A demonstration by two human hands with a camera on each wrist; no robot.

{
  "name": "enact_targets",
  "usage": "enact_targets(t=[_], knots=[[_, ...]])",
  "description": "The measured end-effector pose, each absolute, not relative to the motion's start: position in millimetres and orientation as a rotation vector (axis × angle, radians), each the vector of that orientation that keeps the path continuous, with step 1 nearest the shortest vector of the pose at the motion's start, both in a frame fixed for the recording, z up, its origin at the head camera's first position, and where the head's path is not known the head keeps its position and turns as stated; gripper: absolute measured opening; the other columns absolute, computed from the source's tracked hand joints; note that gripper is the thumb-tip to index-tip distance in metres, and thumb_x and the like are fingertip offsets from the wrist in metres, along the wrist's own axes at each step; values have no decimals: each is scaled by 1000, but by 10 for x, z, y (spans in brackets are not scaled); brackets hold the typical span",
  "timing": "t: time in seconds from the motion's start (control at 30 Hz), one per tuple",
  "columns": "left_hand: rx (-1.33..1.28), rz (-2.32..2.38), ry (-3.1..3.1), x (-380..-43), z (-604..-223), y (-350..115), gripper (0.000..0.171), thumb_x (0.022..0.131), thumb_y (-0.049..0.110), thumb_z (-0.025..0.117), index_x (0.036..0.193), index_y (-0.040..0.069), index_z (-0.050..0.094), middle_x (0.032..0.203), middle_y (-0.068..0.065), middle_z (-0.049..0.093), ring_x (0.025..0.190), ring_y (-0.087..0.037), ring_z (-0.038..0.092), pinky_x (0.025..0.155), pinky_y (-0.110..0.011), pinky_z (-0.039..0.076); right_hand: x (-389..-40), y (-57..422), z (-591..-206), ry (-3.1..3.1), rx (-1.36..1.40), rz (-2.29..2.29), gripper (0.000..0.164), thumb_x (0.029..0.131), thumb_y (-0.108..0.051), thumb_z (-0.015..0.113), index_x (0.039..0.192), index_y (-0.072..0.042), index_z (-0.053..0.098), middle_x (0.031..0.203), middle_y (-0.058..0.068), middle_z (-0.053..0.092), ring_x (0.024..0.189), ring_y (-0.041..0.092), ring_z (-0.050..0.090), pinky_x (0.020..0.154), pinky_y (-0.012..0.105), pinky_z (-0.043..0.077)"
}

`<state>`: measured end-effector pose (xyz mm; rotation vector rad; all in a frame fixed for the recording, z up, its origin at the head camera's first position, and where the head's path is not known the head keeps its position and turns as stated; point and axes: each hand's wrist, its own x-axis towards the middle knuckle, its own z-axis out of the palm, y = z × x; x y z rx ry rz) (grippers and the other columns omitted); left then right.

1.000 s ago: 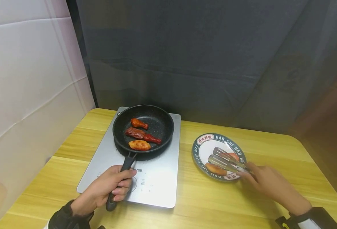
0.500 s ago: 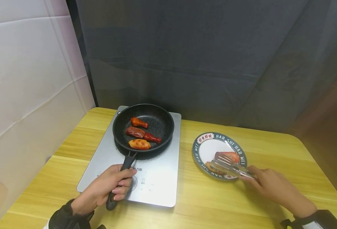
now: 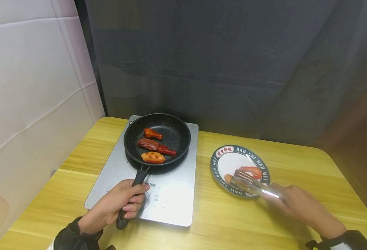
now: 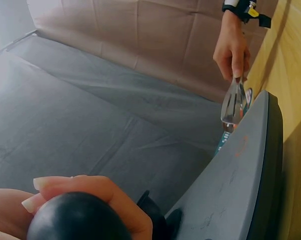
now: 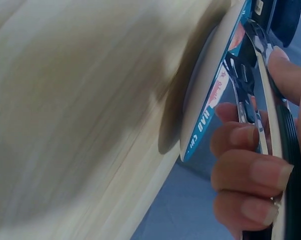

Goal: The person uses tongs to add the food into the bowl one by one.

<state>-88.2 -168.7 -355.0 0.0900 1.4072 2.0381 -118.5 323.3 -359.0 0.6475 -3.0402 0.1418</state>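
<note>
Head: tongs stood spread a second ago; blades now closer together, low over the plate. Shrimp now uncovered, chicken wing mostly hidden beneath; probably closing on the wing, contact unconfirmed. Left hand unmoved, curled round the handle of the frying pan.

Left wrist: same hand wrapped about the handle's end.

Right wrist: right hand clamped on the tongs, thumb opposite fingers; tong heads slightly apart near plate rim.
</note>
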Motion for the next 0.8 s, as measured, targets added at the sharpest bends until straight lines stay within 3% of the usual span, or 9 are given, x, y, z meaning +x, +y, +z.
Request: enact_targets(t=[0.13,0.4,0.8], knots=[[79,2035,1412,-878,-3550,-1687,24,98,18,53,87,5,36,57,7,33,39,0,31,34,-15,30,-1204,3234,-3579,-3019,686,142,13,90,-35,66,85,-28,57,57,-17,37,53,1,36,49,23,36],[76,2032,1418,-882,-3539,-1684,24,98,18,52,86,6,35,57,7,33,39,0,31,33,-15,30,-1202,3234,-3597,-2904,738,295,24,87,-28,70,75,-30,49,56,-21,29,49,-3,31,42,18,27],[92,2035,1433,-880,-3547,-1681,21,98,17,51,86,7,36,57,8,34,40,0,31,33,-15,31,-1185,3227,-3619,-2842,797,320,25,88,-24,70,73,-31,50,57,-23,24,49,-5,28,41,16,26]])
